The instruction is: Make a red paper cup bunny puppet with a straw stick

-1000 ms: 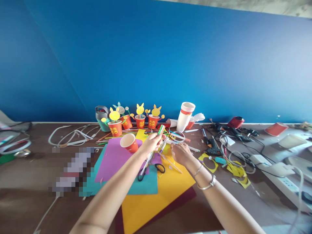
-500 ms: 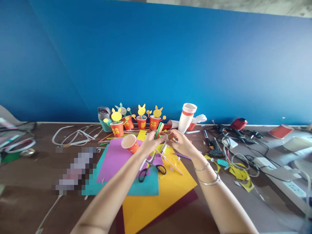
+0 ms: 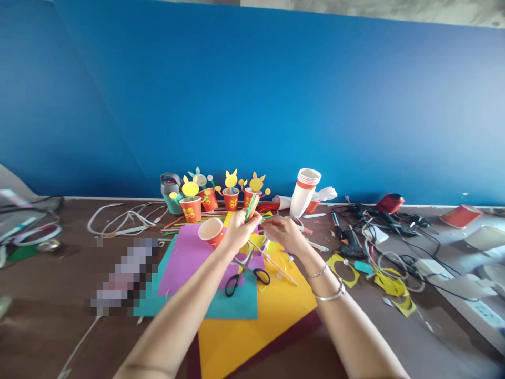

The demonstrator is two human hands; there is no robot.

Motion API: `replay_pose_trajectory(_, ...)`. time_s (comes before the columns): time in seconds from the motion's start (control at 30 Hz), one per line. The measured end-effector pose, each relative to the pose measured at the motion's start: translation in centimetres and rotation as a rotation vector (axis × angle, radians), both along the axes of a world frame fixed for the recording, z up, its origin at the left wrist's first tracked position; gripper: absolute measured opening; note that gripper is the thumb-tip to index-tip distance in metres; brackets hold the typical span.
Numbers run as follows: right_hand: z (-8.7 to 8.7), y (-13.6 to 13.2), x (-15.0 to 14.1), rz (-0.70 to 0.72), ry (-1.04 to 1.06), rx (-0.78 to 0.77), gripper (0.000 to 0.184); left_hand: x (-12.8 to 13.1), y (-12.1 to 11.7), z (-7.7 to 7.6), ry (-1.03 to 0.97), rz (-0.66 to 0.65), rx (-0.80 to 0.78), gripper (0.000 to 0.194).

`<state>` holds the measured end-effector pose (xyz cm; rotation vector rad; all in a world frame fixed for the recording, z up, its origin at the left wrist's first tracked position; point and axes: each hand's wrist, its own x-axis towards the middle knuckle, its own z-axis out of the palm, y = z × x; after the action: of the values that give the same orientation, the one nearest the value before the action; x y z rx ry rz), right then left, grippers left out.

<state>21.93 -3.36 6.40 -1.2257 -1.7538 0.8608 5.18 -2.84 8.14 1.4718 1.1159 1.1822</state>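
Note:
My left hand point(image 3: 238, 229) is closed round a small bundle of thin coloured sticks point(image 3: 251, 207), green and pale orange among them, standing up from the fist. Close beside it on the right, my right hand point(image 3: 287, 231) has its fingers pinched together at a thin green piece point(image 3: 266, 217); its fingertips are partly hidden. Left of my left hand, an orange-red paper cup point(image 3: 212, 235) stands with its white inside showing. Below the hands lie black-handled scissors point(image 3: 232, 286) and a thin pale stick point(image 3: 281, 267), on purple point(image 3: 182, 263), teal point(image 3: 236, 304) and yellow paper point(image 3: 229, 347).
Several red cups with yellow animal-face cutouts point(image 3: 191, 208) line the back beside a grey-green bottle point(image 3: 171, 189). A stack of white cups point(image 3: 303, 197) leans at back right. Farther right lie a glue gun point(image 3: 352, 245), yellow scraps point(image 3: 343, 269), tangled cables and a power strip point(image 3: 483, 313).
My right hand has drawn its arched fingers together into a pinch and turned lower beside the left. My left hand keeps the sticks, shifted slightly left.

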Motion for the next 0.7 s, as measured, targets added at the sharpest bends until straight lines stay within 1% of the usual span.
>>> replay_pose_trajectory(0.13, -0.3, 0.5, -0.1, -0.094, 0.219, -0.094, 0.026, -0.1, 0.2, -0.1, -0.033, 0.0, 0.003, 0.026)
replay_pose_trajectory(0.17, -0.3, 0.5, 0.0, -0.118, 0.245, -0.11, 0.028, 0.0, 0.3, -0.3, -0.045, -0.011, 0.013, 0.03)
replay_pose_trajectory(0.23, 0.0, 0.5, 0.3, -0.162, 0.249, -0.076, 0.031, 0.1, 0.4, -0.5, -0.082, -0.05, 0.01, 0.04)
replay_pose_trajectory(0.3, 0.4, 0.4, 0.8, -0.177, 0.202, 0.005, 0.032, 0.3, 0.4, -0.7, -0.125, -0.091, -0.026, 0.049)
replay_pose_trajectory(0.37, 0.8, 0.2, 1.3, -0.16, 0.116, 0.071, 0.031, 0.6, 0.3, -0.9, -0.159, -0.103, -0.067, 0.052)
replay_pose_trajectory(0.47, 1.2, -0.1, 1.9, -0.162, -0.04, 0.107, 0.029, 0.8, 0.1, -0.8, -0.192, -0.124, -0.112, 0.053)
replay_pose_trajectory(0.53, 1.5, -0.3, 2.2, -0.236, -0.152, 0.127, 0.025, 0.8, 0.1, -0.7, -0.2, -0.143, -0.133, 0.055)
replay_pose_trajectory(0.63, 2.0, -0.7, 2.8, -0.414, -0.307, 0.217, 0.02, 0.5, 0.3, -0.7, -0.206, -0.109, -0.14, 0.056)
replay_pose_trajectory(0.67, 2.2, -0.8, 2.9, -0.446, -0.305, 0.242, 0.02, 0.4, 0.4, -0.7, -0.215, -0.1, -0.144, 0.056)
replay_pose_trajectory(0.7, 2.4, -0.9, 3.0, -0.451, -0.26, 0.25, 0.02, 0.4, 0.5, -0.8, -0.226, -0.105, -0.153, 0.056)
